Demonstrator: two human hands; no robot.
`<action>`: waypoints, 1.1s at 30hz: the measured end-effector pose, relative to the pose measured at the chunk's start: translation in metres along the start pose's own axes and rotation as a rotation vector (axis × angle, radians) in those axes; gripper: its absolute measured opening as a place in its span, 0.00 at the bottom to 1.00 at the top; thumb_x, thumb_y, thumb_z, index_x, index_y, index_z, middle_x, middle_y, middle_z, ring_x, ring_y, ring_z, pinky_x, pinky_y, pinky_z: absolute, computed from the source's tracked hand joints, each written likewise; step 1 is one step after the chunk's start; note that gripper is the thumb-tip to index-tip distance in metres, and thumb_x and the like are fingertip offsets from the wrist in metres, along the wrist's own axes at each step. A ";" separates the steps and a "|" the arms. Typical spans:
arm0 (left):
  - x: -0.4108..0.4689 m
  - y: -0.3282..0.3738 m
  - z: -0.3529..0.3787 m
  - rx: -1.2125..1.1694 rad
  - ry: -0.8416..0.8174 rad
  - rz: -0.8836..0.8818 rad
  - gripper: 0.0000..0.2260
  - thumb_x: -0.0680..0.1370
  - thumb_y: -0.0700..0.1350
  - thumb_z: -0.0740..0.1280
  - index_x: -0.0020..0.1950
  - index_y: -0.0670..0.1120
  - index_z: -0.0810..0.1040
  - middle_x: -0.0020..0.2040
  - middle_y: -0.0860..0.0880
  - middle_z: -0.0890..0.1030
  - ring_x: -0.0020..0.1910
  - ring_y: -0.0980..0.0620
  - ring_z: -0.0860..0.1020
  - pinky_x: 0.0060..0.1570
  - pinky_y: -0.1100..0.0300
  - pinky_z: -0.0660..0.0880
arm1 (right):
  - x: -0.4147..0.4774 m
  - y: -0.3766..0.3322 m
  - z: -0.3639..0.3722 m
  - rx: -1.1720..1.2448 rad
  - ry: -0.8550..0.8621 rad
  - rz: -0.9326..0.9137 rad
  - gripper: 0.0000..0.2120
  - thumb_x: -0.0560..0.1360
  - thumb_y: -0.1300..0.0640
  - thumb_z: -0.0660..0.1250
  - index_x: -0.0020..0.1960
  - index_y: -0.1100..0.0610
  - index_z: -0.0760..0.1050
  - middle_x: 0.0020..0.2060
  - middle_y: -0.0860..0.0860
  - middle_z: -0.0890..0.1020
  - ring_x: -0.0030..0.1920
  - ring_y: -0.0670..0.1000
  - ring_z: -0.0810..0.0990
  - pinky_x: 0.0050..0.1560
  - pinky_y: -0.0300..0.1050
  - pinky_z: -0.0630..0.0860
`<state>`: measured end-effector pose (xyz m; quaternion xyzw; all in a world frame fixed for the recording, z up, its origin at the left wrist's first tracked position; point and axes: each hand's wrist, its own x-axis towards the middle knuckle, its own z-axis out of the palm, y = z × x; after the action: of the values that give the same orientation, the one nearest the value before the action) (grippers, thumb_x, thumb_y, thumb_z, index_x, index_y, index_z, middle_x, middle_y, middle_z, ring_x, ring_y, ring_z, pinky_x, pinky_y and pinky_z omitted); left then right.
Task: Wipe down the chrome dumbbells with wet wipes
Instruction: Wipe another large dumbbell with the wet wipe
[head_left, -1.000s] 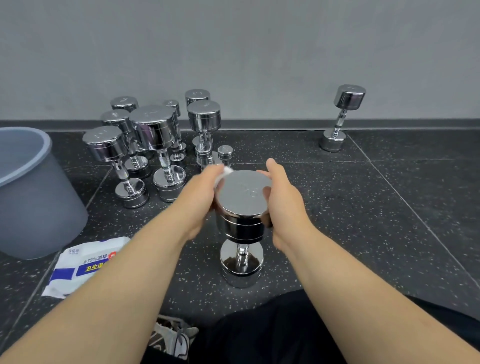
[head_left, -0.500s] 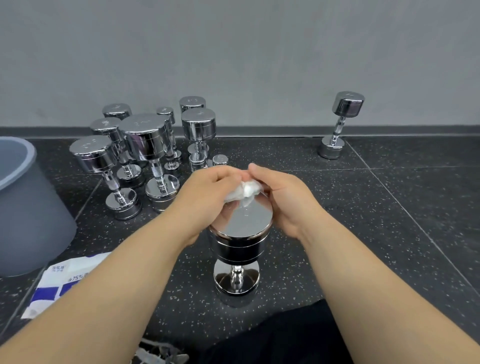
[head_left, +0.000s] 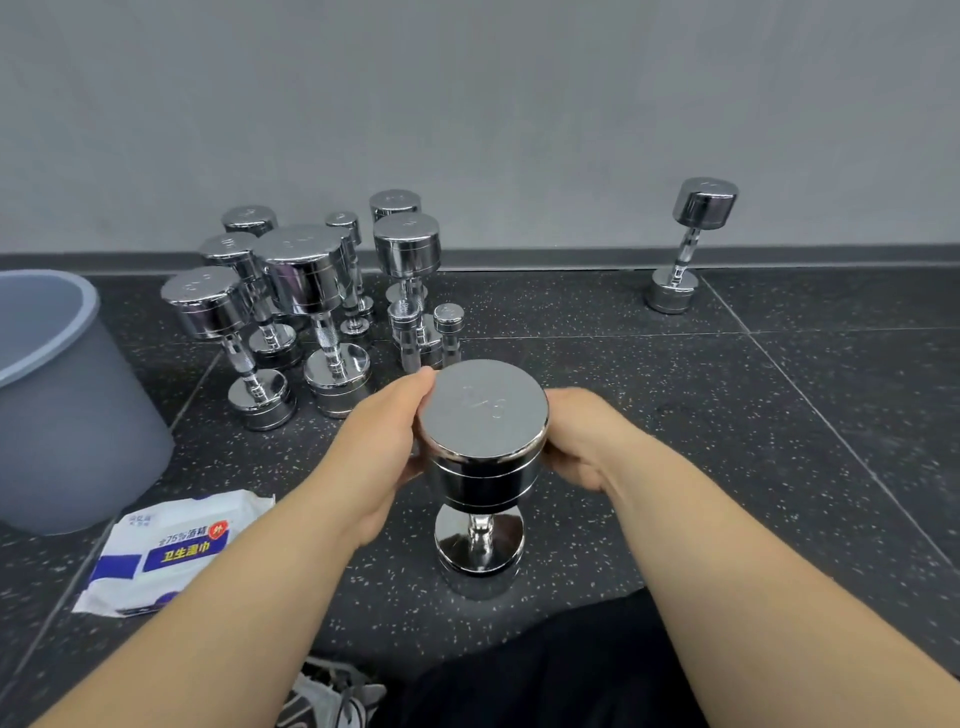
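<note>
A chrome dumbbell (head_left: 483, 415) stands upright on the dark speckled floor right in front of me. My left hand (head_left: 382, 441) wraps the left side of its top head, thumb at the rim. My right hand (head_left: 582, 441) curls round the right side of the same head. No wet wipe shows in either hand; whether one is tucked under the fingers is hidden. A white and blue wet wipe pack (head_left: 171, 551) lies on the floor to the left, under my left forearm.
Several more chrome dumbbells (head_left: 306, 280) stand upright in a cluster at the back left by the grey wall. A lone dumbbell (head_left: 696, 244) stands at the back right. A grey plastic bin (head_left: 62, 415) sits at the left edge. My knee (head_left: 545, 675) and shoe (head_left: 332, 696) are at the bottom.
Half a second ago both hands pinched a white wipe above the dumbbell's top face. Now they have spread to the two sides of the head, and the wipe is out of sight.
</note>
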<state>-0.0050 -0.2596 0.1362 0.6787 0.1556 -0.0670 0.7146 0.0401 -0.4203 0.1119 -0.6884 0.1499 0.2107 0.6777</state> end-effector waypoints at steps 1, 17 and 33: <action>0.001 0.000 0.002 -0.004 0.009 -0.008 0.14 0.83 0.54 0.59 0.53 0.51 0.83 0.46 0.54 0.85 0.44 0.53 0.76 0.46 0.58 0.72 | 0.000 0.006 -0.001 0.004 0.001 0.035 0.13 0.73 0.71 0.58 0.50 0.65 0.80 0.42 0.67 0.82 0.33 0.53 0.75 0.36 0.43 0.77; 0.013 -0.009 0.003 0.005 -0.003 0.042 0.15 0.82 0.55 0.59 0.51 0.51 0.83 0.48 0.54 0.85 0.49 0.53 0.80 0.49 0.57 0.72 | -0.028 -0.019 0.018 0.134 0.133 -0.327 0.08 0.72 0.53 0.69 0.38 0.55 0.85 0.43 0.51 0.86 0.42 0.50 0.81 0.46 0.46 0.74; 0.001 -0.015 0.009 -0.062 0.064 0.046 0.22 0.83 0.59 0.54 0.42 0.49 0.80 0.40 0.53 0.83 0.46 0.51 0.79 0.55 0.53 0.73 | -0.079 0.008 0.034 -0.843 0.208 -0.859 0.19 0.82 0.52 0.54 0.69 0.52 0.75 0.68 0.42 0.75 0.72 0.44 0.65 0.74 0.33 0.50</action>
<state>-0.0078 -0.2693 0.1215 0.6616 0.1646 -0.0239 0.7312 -0.0358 -0.3929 0.1440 -0.9133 -0.1720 -0.1085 0.3529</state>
